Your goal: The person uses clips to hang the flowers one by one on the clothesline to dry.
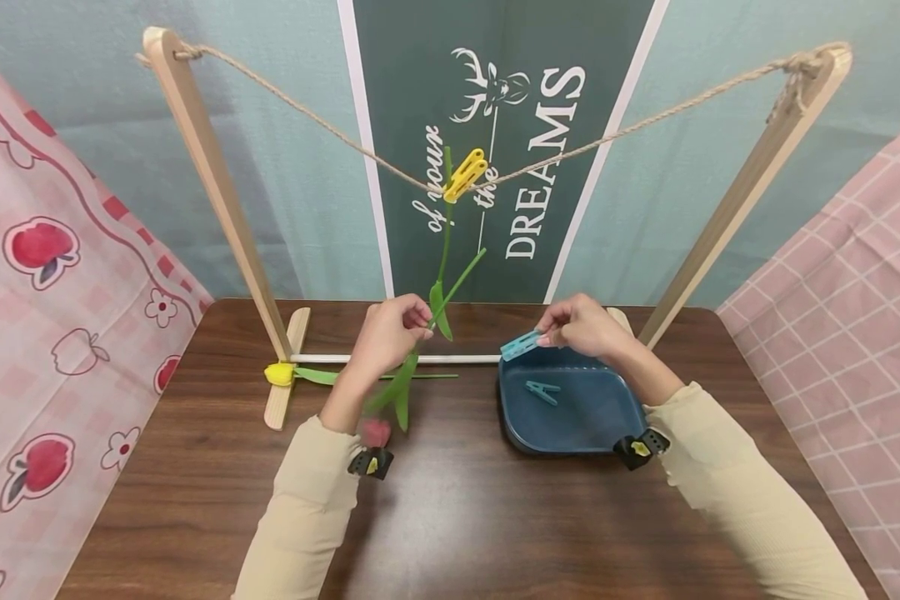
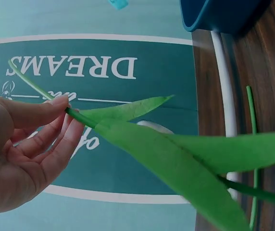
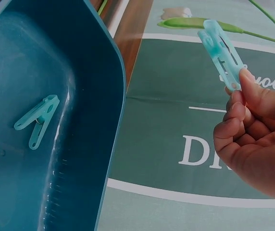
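Observation:
My left hand (image 1: 390, 337) pinches the green stem of an artificial tulip (image 2: 142, 144) between thumb and fingers. Its pink blossom (image 1: 375, 432) hangs blurred below the wrist, and the bare stem end points up. Over the far edge of a blue basin (image 1: 592, 417), my right hand (image 1: 588, 329) pinches a light-blue clothespin (image 3: 221, 53) by one end. A second light-blue clothespin (image 1: 542, 392) lies in the basin. Above and between my hands, a yellow clothespin (image 1: 465, 177) clips another flower's stem (image 1: 446, 242) to a rope (image 1: 322, 121); that flower hangs head down.
Two wooden posts (image 1: 213, 192) hold the sagging rope, joined low by a white rod (image 1: 465, 359). On the table (image 1: 450, 517), a yellow tulip (image 1: 279, 374) lies across the left foot, stem pointing right. A printed curtain (image 1: 510, 275) hangs behind.

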The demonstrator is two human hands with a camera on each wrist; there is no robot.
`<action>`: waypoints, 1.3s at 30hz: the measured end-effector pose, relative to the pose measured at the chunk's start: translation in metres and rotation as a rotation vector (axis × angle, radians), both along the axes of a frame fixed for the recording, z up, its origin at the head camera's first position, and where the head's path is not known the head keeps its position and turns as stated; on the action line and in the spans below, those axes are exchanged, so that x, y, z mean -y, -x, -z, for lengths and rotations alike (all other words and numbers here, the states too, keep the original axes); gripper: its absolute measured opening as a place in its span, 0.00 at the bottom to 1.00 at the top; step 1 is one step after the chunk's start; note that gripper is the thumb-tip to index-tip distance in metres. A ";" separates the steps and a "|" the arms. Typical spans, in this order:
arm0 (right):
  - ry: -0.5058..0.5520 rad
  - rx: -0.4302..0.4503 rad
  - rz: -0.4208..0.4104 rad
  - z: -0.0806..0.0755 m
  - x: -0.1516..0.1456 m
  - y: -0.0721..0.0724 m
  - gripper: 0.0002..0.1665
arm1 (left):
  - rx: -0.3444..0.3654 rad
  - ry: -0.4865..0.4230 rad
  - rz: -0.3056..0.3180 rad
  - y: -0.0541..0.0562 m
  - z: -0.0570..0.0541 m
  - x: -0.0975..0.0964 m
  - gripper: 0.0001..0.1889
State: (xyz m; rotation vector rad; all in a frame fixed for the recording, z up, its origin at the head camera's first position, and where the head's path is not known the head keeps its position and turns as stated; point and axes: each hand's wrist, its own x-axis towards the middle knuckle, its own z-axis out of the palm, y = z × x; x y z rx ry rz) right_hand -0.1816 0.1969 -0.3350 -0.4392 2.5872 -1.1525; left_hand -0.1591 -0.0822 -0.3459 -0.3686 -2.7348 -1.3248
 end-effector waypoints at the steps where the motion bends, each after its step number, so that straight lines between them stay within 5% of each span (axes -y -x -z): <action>1: -0.001 -0.003 -0.002 0.000 0.000 0.000 0.02 | 0.004 -0.002 0.005 0.001 -0.001 -0.001 0.06; 16: 0.008 -0.007 -0.008 -0.003 -0.001 -0.002 0.04 | 0.004 -0.108 -0.008 0.013 -0.024 -0.017 0.06; 39: -0.009 -0.014 -0.009 -0.004 -0.006 -0.003 0.04 | -0.082 -0.143 -0.094 0.026 -0.040 -0.044 0.07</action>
